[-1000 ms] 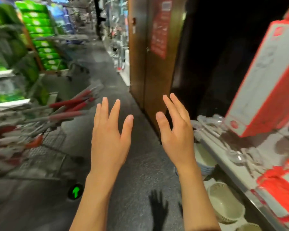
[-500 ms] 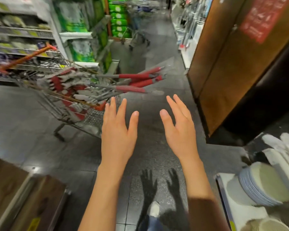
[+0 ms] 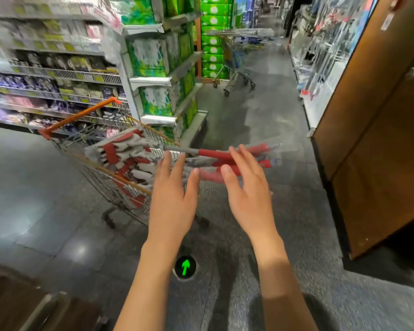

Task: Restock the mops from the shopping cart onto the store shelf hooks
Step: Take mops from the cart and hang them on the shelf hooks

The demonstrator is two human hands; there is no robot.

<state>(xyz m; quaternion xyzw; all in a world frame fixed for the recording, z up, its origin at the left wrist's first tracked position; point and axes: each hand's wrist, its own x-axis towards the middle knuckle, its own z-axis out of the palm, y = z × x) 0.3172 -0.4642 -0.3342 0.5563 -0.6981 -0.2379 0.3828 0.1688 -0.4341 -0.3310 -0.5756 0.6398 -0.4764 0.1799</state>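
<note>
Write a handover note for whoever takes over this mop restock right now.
Left hand: open, fingers straight, holding nothing, stretched out toward the cart.
Right hand: open, no grip on anything, in front of the red mop handles; whether it touches them is unclear.
Mops: a bundle lies in the shopping cart, heads inside, handles sticking out over the end nearest the hands.
Done: no mop is in hand and none shows on a hook in this view.
Left: take a mop by its handle, carry it to the shelf hooks, hang it, repeat until the cart holds none.
</note>
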